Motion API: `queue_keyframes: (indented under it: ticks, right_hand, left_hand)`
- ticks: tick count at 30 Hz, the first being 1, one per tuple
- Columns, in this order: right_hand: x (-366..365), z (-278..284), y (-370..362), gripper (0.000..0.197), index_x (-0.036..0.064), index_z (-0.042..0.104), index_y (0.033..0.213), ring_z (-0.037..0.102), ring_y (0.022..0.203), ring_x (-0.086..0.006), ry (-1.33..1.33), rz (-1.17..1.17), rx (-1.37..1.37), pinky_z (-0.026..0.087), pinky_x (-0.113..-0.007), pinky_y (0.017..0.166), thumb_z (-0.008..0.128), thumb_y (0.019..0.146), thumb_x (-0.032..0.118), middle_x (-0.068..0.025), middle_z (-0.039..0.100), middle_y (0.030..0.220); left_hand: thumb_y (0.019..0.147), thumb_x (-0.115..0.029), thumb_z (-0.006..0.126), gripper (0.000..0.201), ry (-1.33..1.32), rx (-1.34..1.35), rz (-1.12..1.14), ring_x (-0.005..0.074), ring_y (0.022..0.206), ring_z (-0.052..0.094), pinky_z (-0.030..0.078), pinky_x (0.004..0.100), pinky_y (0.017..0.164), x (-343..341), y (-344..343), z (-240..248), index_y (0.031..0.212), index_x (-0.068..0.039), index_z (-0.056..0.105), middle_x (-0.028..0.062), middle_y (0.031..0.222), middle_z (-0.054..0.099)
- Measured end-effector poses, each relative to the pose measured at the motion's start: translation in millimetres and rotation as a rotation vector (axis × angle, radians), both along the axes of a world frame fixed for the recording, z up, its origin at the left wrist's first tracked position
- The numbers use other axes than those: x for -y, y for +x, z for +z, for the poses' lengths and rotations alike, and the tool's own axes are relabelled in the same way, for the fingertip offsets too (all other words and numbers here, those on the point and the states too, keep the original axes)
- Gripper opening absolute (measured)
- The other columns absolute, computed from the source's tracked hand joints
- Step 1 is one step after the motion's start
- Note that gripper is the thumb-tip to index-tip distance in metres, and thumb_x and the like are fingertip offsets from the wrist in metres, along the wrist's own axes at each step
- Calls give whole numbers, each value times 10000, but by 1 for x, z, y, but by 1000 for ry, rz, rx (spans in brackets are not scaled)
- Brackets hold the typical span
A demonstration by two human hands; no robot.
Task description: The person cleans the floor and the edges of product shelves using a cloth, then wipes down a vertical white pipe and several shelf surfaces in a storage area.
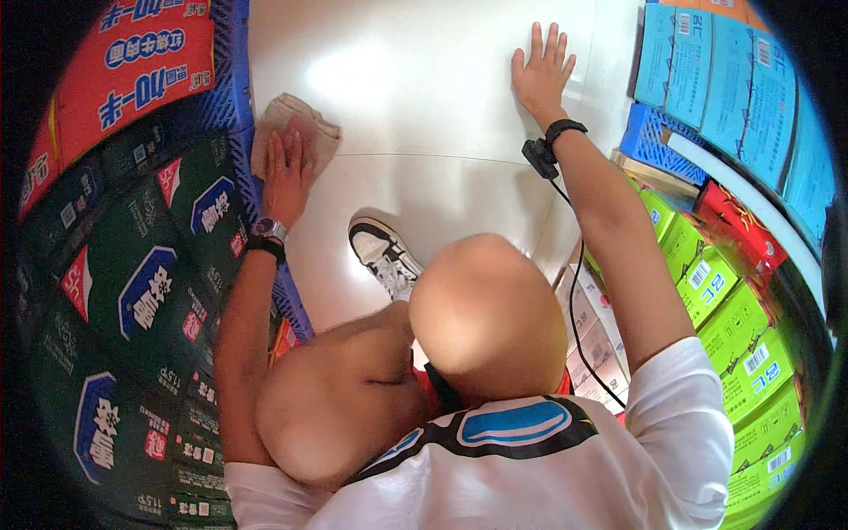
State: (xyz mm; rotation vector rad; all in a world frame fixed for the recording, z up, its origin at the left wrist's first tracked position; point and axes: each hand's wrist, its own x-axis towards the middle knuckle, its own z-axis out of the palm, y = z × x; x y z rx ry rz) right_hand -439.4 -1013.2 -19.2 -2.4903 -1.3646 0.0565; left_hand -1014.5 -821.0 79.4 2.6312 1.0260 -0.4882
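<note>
My left hand (pixel 289 181) lies flat on a folded, brownish-pink cloth (pixel 321 131), which rests on the pale floor (pixel 415 115). Its fingers are stretched out over the cloth. On that wrist are a watch and a dark band. Farther ahead to the right, my right hand (pixel 541 78) is spread open with its palm down on the floor, holding nothing. A black strap with a small dark device (pixel 539 157) sits at the right wrist, and a black cable runs from it toward my body.
Stacked dark green cartons (pixel 141 291) and red cartons (pixel 146 53) stand close on the left, beside blue plastic pallets (pixel 234 79). On the right are blue cartons (pixel 720 75) and lime-green packs (pixel 733 336). My bent knees (pixel 486 309) and a black-and-white shoe (pixel 382 252) fill the middle.
</note>
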Motion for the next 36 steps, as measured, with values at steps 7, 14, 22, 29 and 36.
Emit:
queue_keyframes:
  ticks: [7,14,22,29,36]
  right_hand:
    - [-11,29,-24,772,132,382,1865,250,1791,-485,-81,-24,51,182,-728,1421,582,1179,425,-230,271,1955]
    - [-16,20,-28,765,74,336,1878,188,1804,-508,-112,-20,26,121,-734,1431,530,1190,348,-265,205,1969]
    - [-16,15,-22,735,49,376,1854,212,1791,-530,-63,-70,-4,112,-752,1422,538,1178,285,-291,240,1950]
    - [-23,17,-24,739,29,387,1842,245,1780,-528,-41,-82,14,143,-751,1417,545,1166,282,-294,272,1937]
    - [-21,21,-17,760,43,386,1844,247,1782,-519,-53,-89,43,148,-751,1420,555,1141,274,-288,269,1940]
  left_hand:
    - [1241,-389,597,766,49,267,24,576,1784,200,247,605,1462,-62,65,-34,1921,-240,277,357,1937,187]
    - [1181,-524,631,848,390,355,110,583,1759,264,198,756,1405,-26,90,-85,1892,-155,350,339,1916,298]
    - [1106,-360,783,946,-313,217,-41,559,1801,177,170,715,1443,141,52,-13,1906,-154,323,303,1967,175]
    - [1155,-517,714,1011,-126,288,-20,558,1804,169,188,695,1443,109,96,-51,1879,16,253,323,1967,140]
    - [1105,-603,728,1026,283,427,26,514,1749,360,297,668,1410,-27,183,-81,1852,1,368,293,1927,324]
